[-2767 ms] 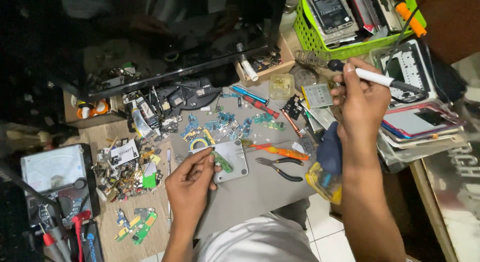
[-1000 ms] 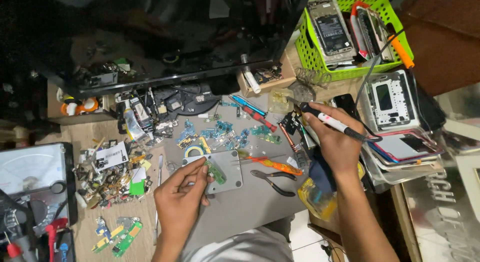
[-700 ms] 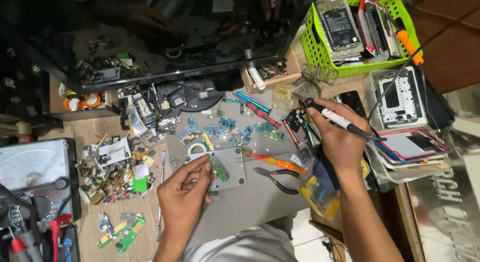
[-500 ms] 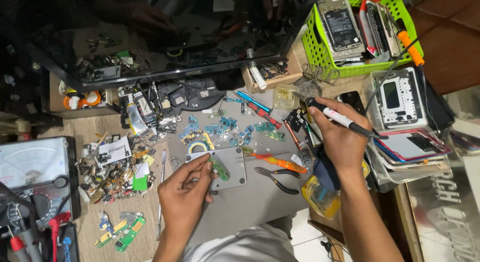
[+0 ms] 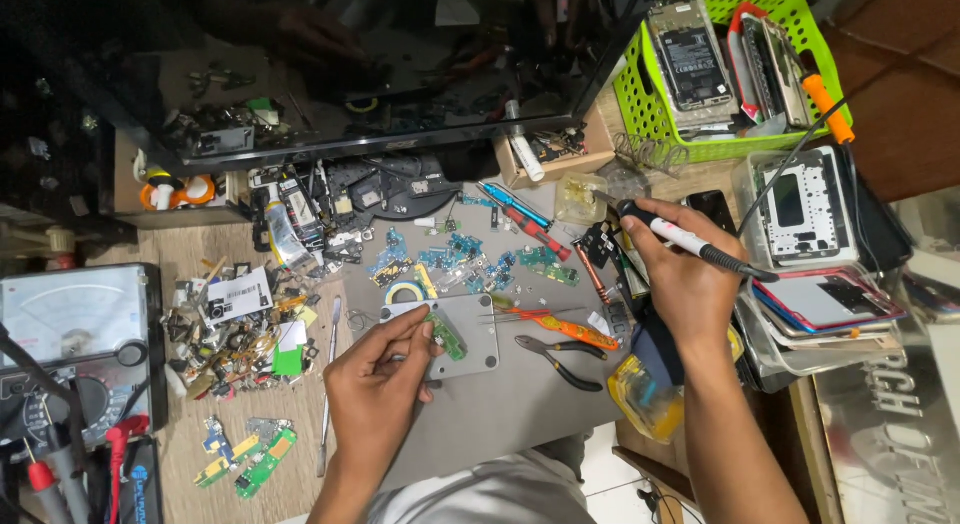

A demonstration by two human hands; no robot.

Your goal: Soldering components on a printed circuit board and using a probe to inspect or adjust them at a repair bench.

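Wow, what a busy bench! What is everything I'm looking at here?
soldering iron: one, white and black, in the right hand
small circuit board: one, green, on the grey plate
grey plate: one, mid-bench
pliers: one, black, right of plate
basket: one, green, top right, holding phones
meter: one, grey, far left
loose boards: several, green, lower left
left hand: at the plate's edge, fingers by the board
right hand: closed on the iron

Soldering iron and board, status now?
Right hand grips soldering iron, tip up off mat. Left hand pins small green board on grey plate. Pliers lie alongside.
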